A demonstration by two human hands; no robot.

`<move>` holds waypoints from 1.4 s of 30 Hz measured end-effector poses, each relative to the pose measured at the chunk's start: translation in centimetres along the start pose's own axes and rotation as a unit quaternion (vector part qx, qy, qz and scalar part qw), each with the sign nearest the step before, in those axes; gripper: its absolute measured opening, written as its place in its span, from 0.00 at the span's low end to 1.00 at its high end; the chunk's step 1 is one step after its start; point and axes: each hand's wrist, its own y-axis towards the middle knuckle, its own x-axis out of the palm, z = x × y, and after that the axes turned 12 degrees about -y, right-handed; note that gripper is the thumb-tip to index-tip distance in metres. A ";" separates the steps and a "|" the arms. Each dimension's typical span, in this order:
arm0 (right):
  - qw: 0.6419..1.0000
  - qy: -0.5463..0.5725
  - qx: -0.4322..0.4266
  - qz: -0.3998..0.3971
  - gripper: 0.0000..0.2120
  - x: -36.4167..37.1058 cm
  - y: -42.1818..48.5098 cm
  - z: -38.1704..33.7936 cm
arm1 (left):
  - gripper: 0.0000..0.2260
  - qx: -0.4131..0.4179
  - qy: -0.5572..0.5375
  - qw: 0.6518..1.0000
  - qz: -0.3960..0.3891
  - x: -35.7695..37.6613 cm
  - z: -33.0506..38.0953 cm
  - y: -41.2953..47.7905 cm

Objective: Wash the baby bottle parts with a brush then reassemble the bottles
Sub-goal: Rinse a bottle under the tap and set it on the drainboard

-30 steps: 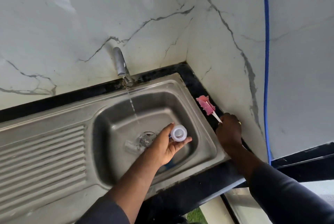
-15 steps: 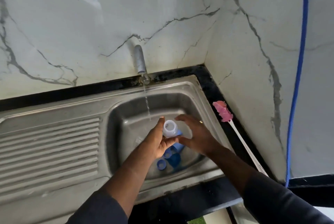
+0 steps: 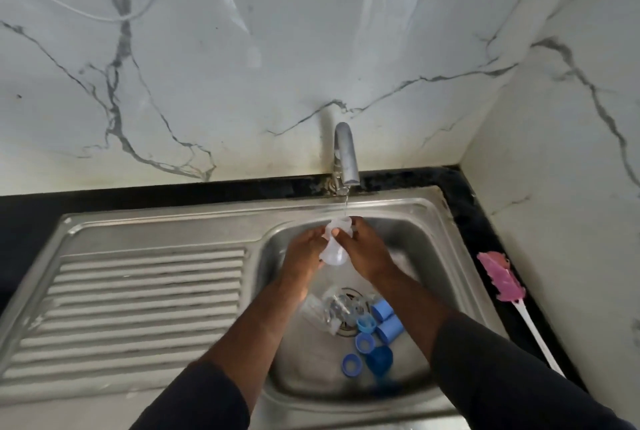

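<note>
Left grip [image 3: 304,253] and right grip [image 3: 365,253] both clasp the clear bottle [image 3: 334,251], raised under the tap [image 3: 346,155] stream since half a second ago. Brush [image 3: 502,277] unmoved on tabletop [image 3: 481,228] right of sink [image 3: 173,221]. Blue parts [image 3: 379,336] sit by the drain [image 3: 346,311].

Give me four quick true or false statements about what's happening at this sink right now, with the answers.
1. The left hand and right hand both hold the clear bottle under the tap. True.
2. The pink brush is in the right hand. False: it lies on the black counter, to the right of the sink.
3. The blue parts lie in the sink beside the drain. True.
4. The tap is off. False: a thin stream of water runs down onto the bottle.
</note>
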 end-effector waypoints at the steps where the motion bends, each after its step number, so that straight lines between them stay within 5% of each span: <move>1: 1.000 0.020 0.012 -0.002 0.12 0.0 0.8 -0.7 | 0.13 0.039 0.041 0.998 -0.011 -0.1 0.0 0.9; 3: 0.998 0.046 0.033 0.001 0.07 0.1 2.0 -1.5 | 0.24 0.098 0.165 0.981 -0.016 -0.3 -0.5 2.7; 5: 0.997 0.050 0.050 0.008 0.07 0.0 3.0 -1.4 | 0.22 0.119 0.247 0.961 -0.024 0.0 -0.7 3.6; 10: 0.976 0.135 0.172 -0.011 0.13 -0.4 4.3 -1.0 | 0.20 0.088 0.205 0.974 -0.047 0.5 -0.2 4.1; 15: 0.962 0.210 0.175 0.007 0.13 -0.8 4.5 -0.3 | 0.23 0.125 0.250 0.958 -0.065 0.8 -0.1 5.2; 22: 0.964 0.237 0.111 -0.052 0.09 -0.9 3.3 -0.8 | 0.08 0.112 0.075 0.990 -0.047 0.8 -1.1 4.6; 26: 0.947 0.302 0.104 -0.038 0.09 -1.7 3.6 -2.0 | 0.15 0.024 -0.040 0.996 -0.072 1.0 -0.1 4.6; 32: 0.944 0.303 0.121 -0.041 0.11 -1.3 3.4 -1.9 | 0.15 -0.027 -0.050 0.996 -0.062 0.4 -0.2 4.8; 36: 0.973 0.165 0.146 -0.074 0.18 -0.4 3.3 -1.1 | 0.05 -0.018 -0.020 0.997 -0.071 0.4 -0.5 4.6; 42: 0.962 0.205 0.180 -0.026 0.17 -0.1 3.6 -0.4 | 0.13 -0.024 -0.001 0.999 -0.048 1.3 -0.6 4.1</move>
